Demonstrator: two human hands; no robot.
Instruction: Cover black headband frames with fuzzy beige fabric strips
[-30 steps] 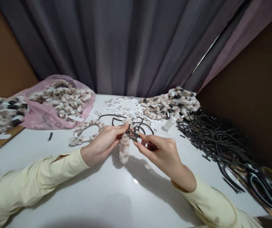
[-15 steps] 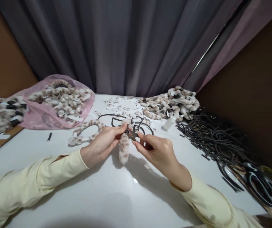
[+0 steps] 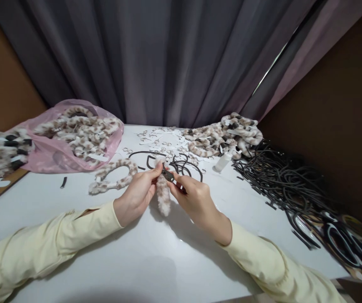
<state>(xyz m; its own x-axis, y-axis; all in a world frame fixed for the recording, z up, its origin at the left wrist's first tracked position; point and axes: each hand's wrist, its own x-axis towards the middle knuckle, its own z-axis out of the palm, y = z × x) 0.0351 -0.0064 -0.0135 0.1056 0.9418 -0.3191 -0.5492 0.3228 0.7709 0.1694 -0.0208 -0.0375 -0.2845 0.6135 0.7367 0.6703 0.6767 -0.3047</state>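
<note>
My left hand (image 3: 139, 189) pinches the top end of a fluffy, brown-spotted white fur strap (image 3: 163, 195), which hangs down over the white table. My right hand (image 3: 192, 193) is closed on a small dark flat piece (image 3: 168, 175) and presses it against the strap's top end, right by my left fingertips. Exactly what this dark piece is, I cannot make out. Black cords (image 3: 196, 168) lie in loops just behind both hands. Left of them rests a fur ring (image 3: 113, 174) in the same spotted pattern.
A pink plastic bag (image 3: 46, 155) full of fur straps stands at the left. More straps are heaped (image 3: 225, 134) at the back right, beside a small clear bottle (image 3: 222, 162). Metal rings (image 3: 166, 144) are scattered at the back. Many black cords (image 3: 285, 185) pile up at the right.
My right hand has moved left, bringing the dark piece closer against the strap's end. The strap now hangs at a slight tilt. My left hand keeps its pinch.
</note>
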